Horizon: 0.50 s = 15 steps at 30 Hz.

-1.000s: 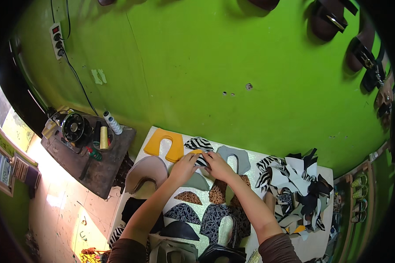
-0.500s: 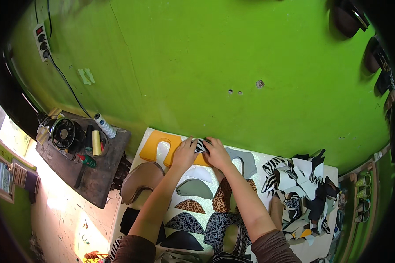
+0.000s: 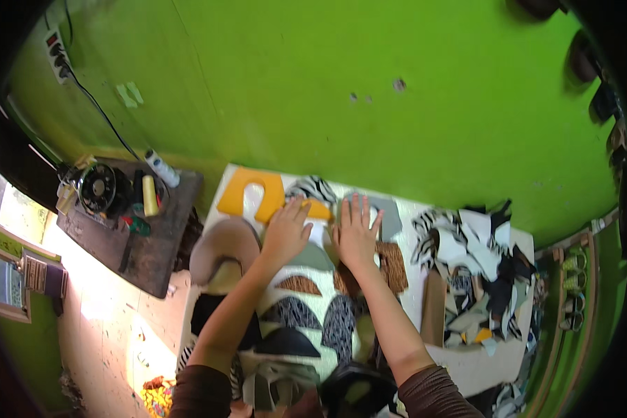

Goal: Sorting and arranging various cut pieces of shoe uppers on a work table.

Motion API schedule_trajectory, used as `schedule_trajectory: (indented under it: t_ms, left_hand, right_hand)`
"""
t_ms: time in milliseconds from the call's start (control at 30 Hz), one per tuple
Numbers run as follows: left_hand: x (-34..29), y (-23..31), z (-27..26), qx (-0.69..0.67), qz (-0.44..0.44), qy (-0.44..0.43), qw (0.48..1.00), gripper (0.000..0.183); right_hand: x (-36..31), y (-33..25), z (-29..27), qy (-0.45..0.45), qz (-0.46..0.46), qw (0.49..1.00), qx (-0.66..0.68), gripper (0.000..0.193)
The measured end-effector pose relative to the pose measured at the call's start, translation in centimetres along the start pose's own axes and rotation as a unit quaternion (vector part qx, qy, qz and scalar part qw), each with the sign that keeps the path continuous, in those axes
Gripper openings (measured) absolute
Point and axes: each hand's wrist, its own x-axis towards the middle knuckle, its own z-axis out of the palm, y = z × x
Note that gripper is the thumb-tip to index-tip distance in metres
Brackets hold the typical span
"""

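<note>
My left hand (image 3: 285, 232) is open, its fingers stretched over the near side of a small yellow curved piece (image 3: 318, 209). Its wrist passes beside a brown U-shaped piece (image 3: 219, 247). A zebra-striped piece (image 3: 312, 187) lies beyond it at the table's far edge, next to a yellow U-shaped piece (image 3: 238, 188). My right hand (image 3: 356, 237) rests open and palm down, fingers spread over the left part of a grey U-shaped piece (image 3: 390, 217). Between the wrists lie a grey-green half-moon (image 3: 313, 258) and a brown patterned half-moon (image 3: 299, 284).
A heap of scraps (image 3: 477, 258) covers the white table's right side. Dark patterned pieces (image 3: 292, 312) lie nearer me. To the left, a sewing machine (image 3: 99, 187) and thread cones (image 3: 150, 196) stand on a dark table (image 3: 161, 237). A green wall (image 3: 292, 90) closes the back.
Both hands have let go of the zebra-striped piece, which now lies flat at the far edge. They have come nearer me and spread apart. My view has tilted downward.
</note>
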Motion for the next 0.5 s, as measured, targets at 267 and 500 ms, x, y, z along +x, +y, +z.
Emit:
schedule_trajectory:
  t_ms: [267,500]
  left_hand:
    - [-12.5,11.2,-4.6,-0.058,0.046,-0.07,0.995,0.043]
    - [-21.9,21.4,0.2,-0.066,0.119,-0.132,0.982,0.046]
  right_hand:
    - [-18.3,1.4,-7.8,-0.063,0.014,0.997,0.039,0.055]
    - [-30.3,4.0,-10.0,-0.144,-0.075,0.983,0.084,0.059]
